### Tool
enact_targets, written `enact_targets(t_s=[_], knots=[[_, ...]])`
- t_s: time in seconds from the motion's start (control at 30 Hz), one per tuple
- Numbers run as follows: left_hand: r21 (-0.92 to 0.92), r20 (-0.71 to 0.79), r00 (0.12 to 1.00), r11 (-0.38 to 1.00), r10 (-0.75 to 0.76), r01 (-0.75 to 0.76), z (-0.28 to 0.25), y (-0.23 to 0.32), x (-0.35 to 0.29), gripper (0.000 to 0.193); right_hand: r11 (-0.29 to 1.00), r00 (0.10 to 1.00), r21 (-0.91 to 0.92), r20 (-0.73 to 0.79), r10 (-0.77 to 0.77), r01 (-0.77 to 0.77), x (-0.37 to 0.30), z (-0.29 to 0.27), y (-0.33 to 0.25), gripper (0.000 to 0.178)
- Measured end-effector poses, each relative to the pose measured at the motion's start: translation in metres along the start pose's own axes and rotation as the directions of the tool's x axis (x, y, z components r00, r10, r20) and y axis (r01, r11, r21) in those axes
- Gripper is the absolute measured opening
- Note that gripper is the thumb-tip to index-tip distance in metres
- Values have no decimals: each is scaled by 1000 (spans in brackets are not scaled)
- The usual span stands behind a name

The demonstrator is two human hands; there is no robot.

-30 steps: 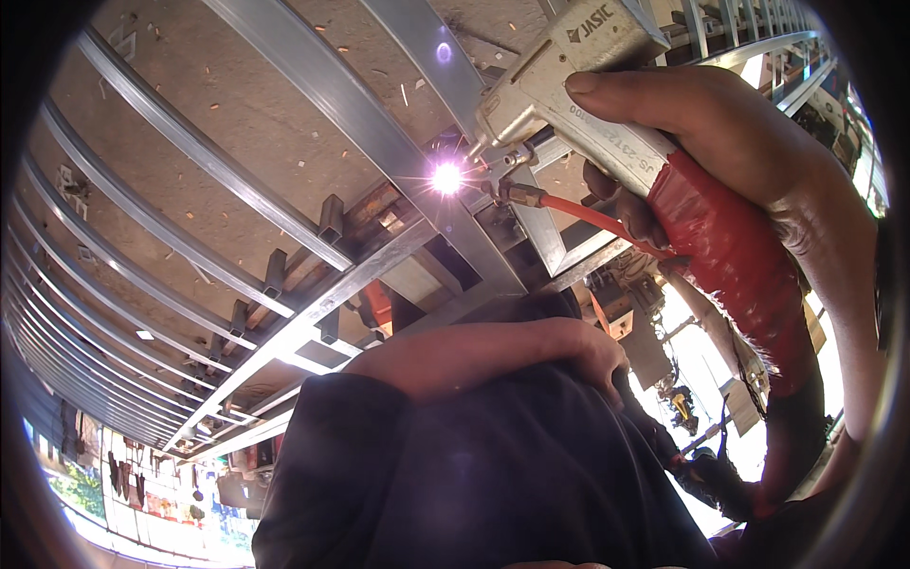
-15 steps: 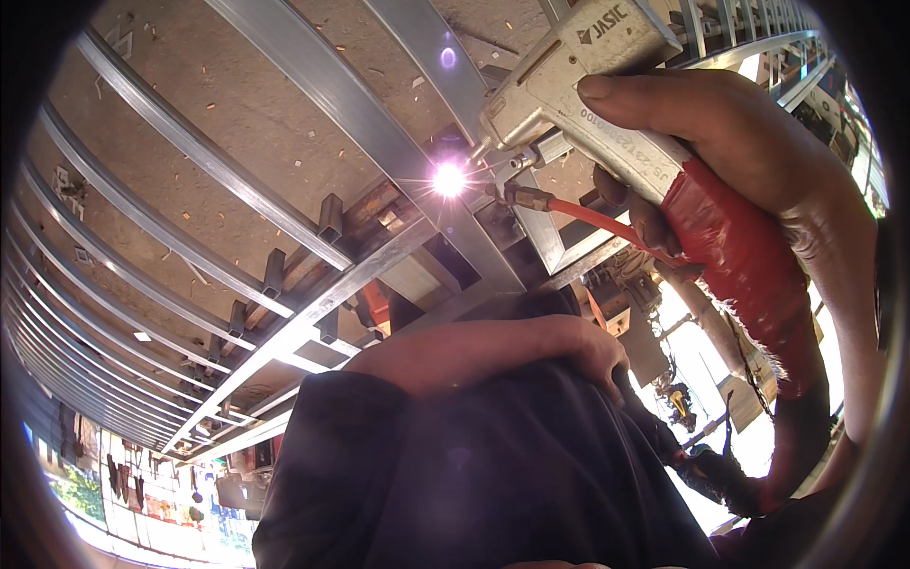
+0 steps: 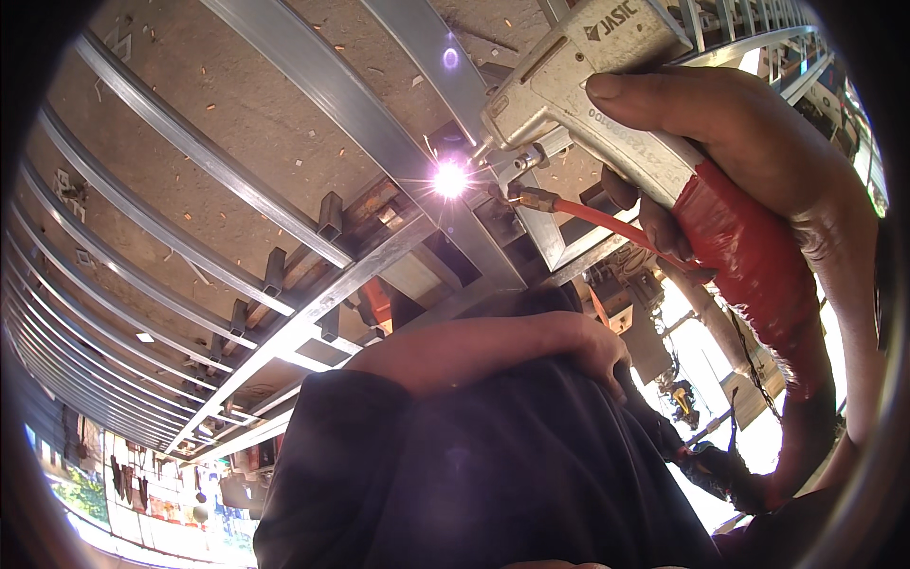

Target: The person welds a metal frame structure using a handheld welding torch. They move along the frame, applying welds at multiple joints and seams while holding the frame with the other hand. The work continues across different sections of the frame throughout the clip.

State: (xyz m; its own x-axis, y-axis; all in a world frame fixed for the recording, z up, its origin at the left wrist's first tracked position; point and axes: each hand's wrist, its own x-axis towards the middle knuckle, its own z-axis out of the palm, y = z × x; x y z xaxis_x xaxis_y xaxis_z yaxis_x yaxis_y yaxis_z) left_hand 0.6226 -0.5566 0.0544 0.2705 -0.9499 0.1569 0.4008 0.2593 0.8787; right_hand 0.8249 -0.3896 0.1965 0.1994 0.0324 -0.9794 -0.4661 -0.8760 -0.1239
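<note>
My right hand [image 3: 749, 133] is wrapped round the grip of a metal welding gun [image 3: 559, 81], thumb along its body, with red wrapping [image 3: 749, 237] below. A thin red hose [image 3: 607, 223] runs to a brass fitting under the nozzle. At the gun's tip a bright arc [image 3: 449, 178] glares on the joint of a metal frame [image 3: 332, 95], hiding the exact contact spot. My left arm [image 3: 464, 351] crosses in front of my dark shirt. My left hand [image 3: 607, 358] is closed at the end of a dark wrapped cable [image 3: 649, 412]; its fingers are partly hidden.
Parallel square metal bars [image 3: 180, 114] fan out across the left, joined to a long crossbar [image 3: 313, 308]. Beneath them is a dusty floor [image 3: 237, 104] with small scraps. Another barred frame [image 3: 758, 38] stands at the upper right. The thick cable loops down at the right.
The gun and my right hand have shifted very slightly to the right. The arc still burns at the same joint, with a thin spark streak above it. My left hand has hardly moved.
</note>
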Motion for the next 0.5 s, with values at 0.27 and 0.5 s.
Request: enact_targets(t_s=[0.27,0.5], knots=[[14,-6,1000,1000,-10,11,3,-1,-1,85,991,999,136,52,11,-18,5,-10,13,38],[-41,18,1000,999,-5,6,1,1,-1,82,994,999,107,39,-17,12,-2,-18,25,42]])
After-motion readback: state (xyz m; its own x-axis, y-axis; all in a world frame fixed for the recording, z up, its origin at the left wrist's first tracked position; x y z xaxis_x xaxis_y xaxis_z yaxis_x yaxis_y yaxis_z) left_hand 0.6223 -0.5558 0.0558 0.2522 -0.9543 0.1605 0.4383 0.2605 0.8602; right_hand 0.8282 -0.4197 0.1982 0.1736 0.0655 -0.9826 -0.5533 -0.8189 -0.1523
